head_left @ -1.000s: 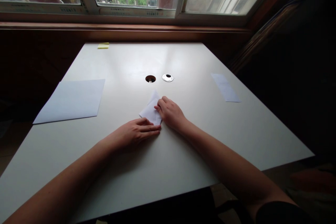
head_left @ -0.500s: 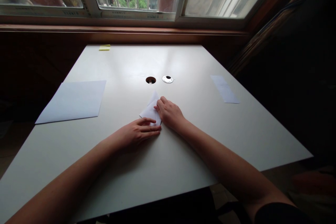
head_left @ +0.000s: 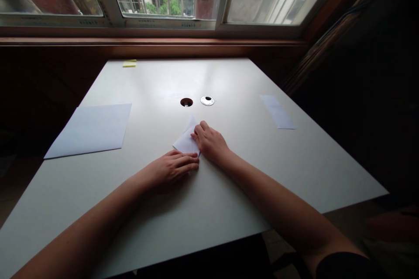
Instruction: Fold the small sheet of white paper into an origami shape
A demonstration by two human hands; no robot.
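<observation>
A small folded piece of white paper (head_left: 186,139) lies flat on the white table (head_left: 209,200), its pointed tip towards the window. My left hand (head_left: 172,167) rests flat with fingers stretched out, its fingertips pressing the paper's near edge. My right hand (head_left: 209,141) sits at the paper's right side with fingers curled, pinching or pressing the right edge of the fold. The near right corner of the paper is hidden under both hands.
A large white sheet (head_left: 90,130) lies at the table's left edge. A narrow paper strip (head_left: 278,111) lies to the right. A cable hole (head_left: 186,102) and its round cap (head_left: 207,100) sit beyond the paper. A yellow sticky pad (head_left: 129,63) lies at the far left corner.
Both hands stay on the folded paper with hardly any shift. The view has tilted slightly, so everything sits a little lower in the picture.
</observation>
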